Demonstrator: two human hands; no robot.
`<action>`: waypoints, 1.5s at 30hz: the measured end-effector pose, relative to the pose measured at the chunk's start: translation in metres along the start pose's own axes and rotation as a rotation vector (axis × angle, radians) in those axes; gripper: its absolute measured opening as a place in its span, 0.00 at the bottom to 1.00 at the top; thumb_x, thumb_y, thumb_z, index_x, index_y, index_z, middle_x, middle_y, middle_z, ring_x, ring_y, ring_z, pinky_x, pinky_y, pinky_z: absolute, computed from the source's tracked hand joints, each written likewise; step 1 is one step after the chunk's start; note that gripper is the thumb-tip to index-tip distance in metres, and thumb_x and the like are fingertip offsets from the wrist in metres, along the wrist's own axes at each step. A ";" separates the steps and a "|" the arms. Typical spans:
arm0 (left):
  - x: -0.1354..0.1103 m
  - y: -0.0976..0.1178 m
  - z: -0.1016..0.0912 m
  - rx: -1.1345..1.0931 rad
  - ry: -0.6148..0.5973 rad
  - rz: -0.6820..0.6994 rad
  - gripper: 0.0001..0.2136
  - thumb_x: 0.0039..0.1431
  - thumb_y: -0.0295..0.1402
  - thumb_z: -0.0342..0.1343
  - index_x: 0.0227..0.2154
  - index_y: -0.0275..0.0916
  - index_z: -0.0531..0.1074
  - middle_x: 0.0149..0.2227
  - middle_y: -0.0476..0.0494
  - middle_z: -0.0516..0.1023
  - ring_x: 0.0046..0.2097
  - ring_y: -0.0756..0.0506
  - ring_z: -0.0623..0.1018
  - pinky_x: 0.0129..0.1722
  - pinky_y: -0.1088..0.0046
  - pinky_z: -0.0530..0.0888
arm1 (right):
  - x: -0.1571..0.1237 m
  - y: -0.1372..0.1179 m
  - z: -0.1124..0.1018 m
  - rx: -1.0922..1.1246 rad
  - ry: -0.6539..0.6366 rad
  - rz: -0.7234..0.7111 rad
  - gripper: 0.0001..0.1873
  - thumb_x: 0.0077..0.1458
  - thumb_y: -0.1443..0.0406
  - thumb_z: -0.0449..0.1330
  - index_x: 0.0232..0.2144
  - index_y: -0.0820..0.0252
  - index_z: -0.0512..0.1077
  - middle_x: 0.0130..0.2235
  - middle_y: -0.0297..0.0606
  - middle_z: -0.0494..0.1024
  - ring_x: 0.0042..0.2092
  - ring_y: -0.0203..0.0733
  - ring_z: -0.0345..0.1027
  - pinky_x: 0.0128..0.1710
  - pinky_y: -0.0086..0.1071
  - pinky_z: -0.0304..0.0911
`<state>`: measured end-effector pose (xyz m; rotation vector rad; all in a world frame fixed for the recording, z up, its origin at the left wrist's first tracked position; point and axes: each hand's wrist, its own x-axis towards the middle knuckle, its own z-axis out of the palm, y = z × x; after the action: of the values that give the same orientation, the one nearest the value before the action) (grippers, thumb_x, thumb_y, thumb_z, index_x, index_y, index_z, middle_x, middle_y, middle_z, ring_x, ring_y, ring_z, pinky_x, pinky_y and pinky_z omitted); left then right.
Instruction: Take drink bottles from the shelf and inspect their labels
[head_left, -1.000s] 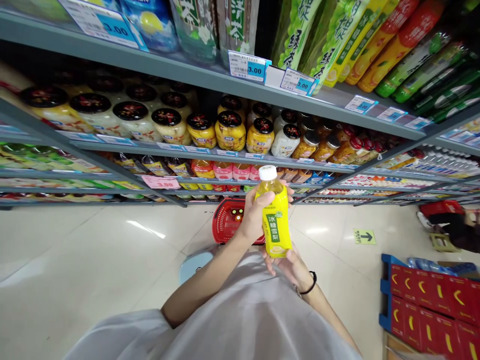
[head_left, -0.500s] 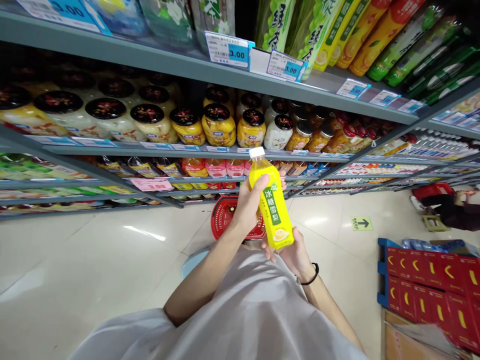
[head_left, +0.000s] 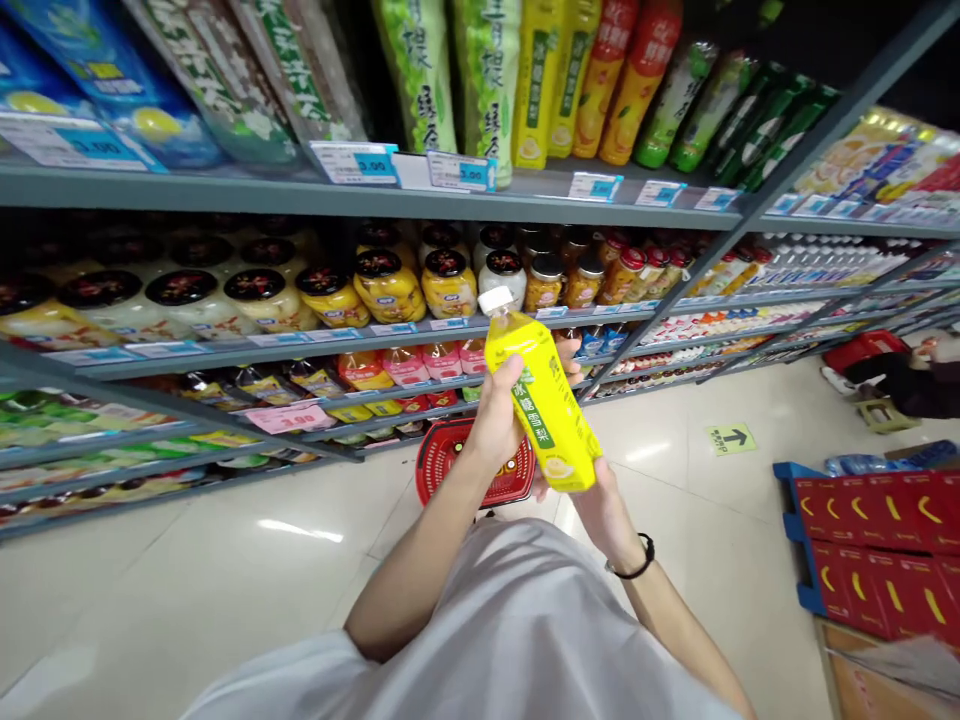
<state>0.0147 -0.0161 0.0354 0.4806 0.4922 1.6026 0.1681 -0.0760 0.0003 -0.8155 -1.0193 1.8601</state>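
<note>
A yellow drink bottle (head_left: 551,410) with a white cap and a green label panel is held between both hands in front of my body. It tilts, cap toward the shelves. My left hand (head_left: 496,415) grips its upper part, with the thumb lying on the front; some fingertips show past the far side. My right hand (head_left: 606,505) supports the base, its thumb along the lower right edge and its other fingers partly hidden behind the bottle. A black band circles the right wrist. Behind and below the bottle, a red shopping basket (head_left: 442,462) is on the floor.
Shelves ahead hold jars with black lids (head_left: 386,285), drink bottles (head_left: 551,80) and price tags (head_left: 356,162). To the right are red boxes (head_left: 862,510) on a blue pallet and a floor arrow sign (head_left: 731,438). A seated person (head_left: 911,375) is farther off.
The bottle has turned about its length, so a side face now shows beside the front label. My view has shifted right, and the upper-shelf bottles show more fully.
</note>
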 end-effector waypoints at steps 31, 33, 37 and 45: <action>-0.075 -0.196 0.220 -0.144 -0.048 -0.378 0.31 0.52 0.60 0.57 0.41 0.32 0.78 0.32 0.43 0.74 0.31 0.49 0.73 0.32 0.74 0.74 | -0.210 -0.058 -0.172 -0.107 0.371 -0.423 0.39 0.54 0.36 0.64 0.56 0.54 0.73 0.50 0.47 0.79 0.49 0.52 0.75 0.45 0.39 0.74; -0.076 -0.202 0.230 -0.183 -0.073 -0.433 0.30 0.52 0.60 0.55 0.38 0.34 0.76 0.32 0.43 0.71 0.32 0.49 0.71 0.32 0.74 0.73 | -0.220 -0.067 -0.176 -0.123 0.201 -0.308 0.39 0.59 0.33 0.56 0.51 0.59 0.77 0.42 0.47 0.81 0.39 0.48 0.75 0.37 0.37 0.72; -0.080 -0.210 0.246 -0.213 -0.147 -0.497 0.29 0.51 0.60 0.56 0.38 0.35 0.74 0.32 0.44 0.68 0.32 0.49 0.68 0.31 0.75 0.72 | -0.236 -0.081 -0.174 -0.088 0.030 -0.282 0.41 0.58 0.32 0.55 0.41 0.63 0.80 0.33 0.45 0.79 0.30 0.41 0.69 0.29 0.33 0.66; -0.095 -0.217 0.266 -0.157 -0.175 -0.566 0.28 0.55 0.59 0.52 0.40 0.36 0.73 0.33 0.43 0.69 0.33 0.48 0.68 0.32 0.75 0.73 | -0.258 -0.091 -0.167 -0.009 0.178 -0.276 0.32 0.53 0.40 0.69 0.46 0.59 0.76 0.34 0.42 0.81 0.29 0.40 0.70 0.27 0.30 0.67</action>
<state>0.3518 -0.0853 0.1260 0.3209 0.3273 1.0346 0.4502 -0.2217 0.0406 -0.7874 -0.9745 1.5232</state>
